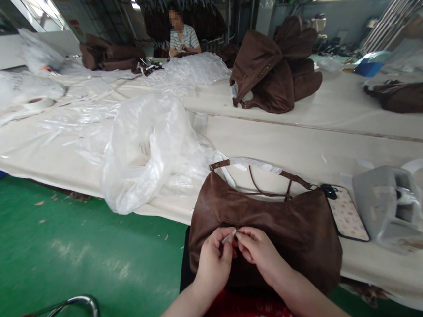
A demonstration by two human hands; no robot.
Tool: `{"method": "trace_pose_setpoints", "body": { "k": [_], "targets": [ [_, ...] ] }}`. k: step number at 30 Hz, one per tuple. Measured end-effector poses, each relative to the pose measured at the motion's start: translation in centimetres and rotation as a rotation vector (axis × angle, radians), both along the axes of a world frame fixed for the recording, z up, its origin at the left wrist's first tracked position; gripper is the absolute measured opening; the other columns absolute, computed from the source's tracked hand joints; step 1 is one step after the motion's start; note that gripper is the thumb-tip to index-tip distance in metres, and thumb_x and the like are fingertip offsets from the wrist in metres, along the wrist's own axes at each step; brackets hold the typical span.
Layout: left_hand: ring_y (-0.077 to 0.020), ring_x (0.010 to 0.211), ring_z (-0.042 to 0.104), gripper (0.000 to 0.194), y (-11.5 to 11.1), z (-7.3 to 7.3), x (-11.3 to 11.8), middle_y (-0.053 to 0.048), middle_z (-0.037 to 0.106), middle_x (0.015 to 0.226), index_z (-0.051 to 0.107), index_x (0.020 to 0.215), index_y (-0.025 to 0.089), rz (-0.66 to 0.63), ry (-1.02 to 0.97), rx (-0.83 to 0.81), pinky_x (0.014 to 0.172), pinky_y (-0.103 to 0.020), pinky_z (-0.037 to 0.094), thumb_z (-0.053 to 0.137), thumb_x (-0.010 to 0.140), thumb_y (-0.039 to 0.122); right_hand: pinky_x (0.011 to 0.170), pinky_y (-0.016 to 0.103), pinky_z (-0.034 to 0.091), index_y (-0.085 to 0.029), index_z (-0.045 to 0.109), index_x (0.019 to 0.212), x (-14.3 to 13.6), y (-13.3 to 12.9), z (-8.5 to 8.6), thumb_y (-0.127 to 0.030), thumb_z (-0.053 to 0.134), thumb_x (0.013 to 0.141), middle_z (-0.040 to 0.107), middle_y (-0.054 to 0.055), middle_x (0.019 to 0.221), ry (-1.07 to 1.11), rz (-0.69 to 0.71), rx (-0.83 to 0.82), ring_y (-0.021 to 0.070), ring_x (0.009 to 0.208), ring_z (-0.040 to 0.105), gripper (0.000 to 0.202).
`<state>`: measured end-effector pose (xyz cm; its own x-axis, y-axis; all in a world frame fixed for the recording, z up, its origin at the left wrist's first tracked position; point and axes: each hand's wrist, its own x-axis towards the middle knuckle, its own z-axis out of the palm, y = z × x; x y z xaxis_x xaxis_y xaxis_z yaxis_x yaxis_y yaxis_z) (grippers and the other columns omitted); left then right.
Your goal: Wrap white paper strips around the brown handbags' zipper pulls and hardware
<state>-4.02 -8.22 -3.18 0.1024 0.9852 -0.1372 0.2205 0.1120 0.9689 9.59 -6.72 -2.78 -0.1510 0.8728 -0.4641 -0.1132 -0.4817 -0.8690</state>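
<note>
A brown leather handbag (276, 217) lies at the table's near edge, its strap stretched out behind it. Over the zipper on its front, my left hand (217, 257) pinches a small white strip (229, 236) between thumb and fingers. Close beside it, my right hand (257, 249) is closed too, thumb and fingertips pressed together at the zipper end. What those right fingers hold is too small to make out. Both hands nearly touch each other.
Crumpled clear plastic bags (148, 154) lie left of the handbag. At right are a phone (347, 214) and a grey tape dispenser (384, 207). More brown bags (263, 75) are piled across the table. A person (184, 37) sits at the far side. A metal-framed stool (87, 307) stands lower left.
</note>
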Motion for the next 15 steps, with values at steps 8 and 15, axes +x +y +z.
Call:
{"method": "trace_pose_setpoints", "body": {
  "k": [8, 15],
  "targets": [
    [-0.0153, 0.077, 0.066, 0.023, -0.7, 0.1, 0.2, -0.002, 0.069, 0.083, 0.054, 0.113, 0.019, 0.116, 0.072, 0.156, 0.076, -0.027, 0.052, 0.048, 0.091, 0.025, 0.04, 0.02, 0.01, -0.015, 0.055, 0.067, -0.6, -0.6, 0.5, -0.031, 0.069, 0.073, 0.044, -0.007, 0.057, 0.5, -0.153, -0.217, 0.001, 0.04, 0.022, 0.023],
    [-0.0158, 0.072, 0.064, 0.016, 0.4, 0.3, -1.0, -0.003, 0.067, 0.079, 0.065, 0.089, 0.019, 0.01, 0.267, 0.22, 0.068, -0.025, 0.051, 0.051, 0.09, 0.026, 0.039, 0.023, 0.008, -0.017, 0.046, 0.056, -0.8, -0.7, -0.2, -0.044, 0.07, 0.074, 0.036, -0.009, 0.047, 0.357, -0.083, -0.13, 0.0011, 0.036, 0.02, 0.041]
  ]
}}
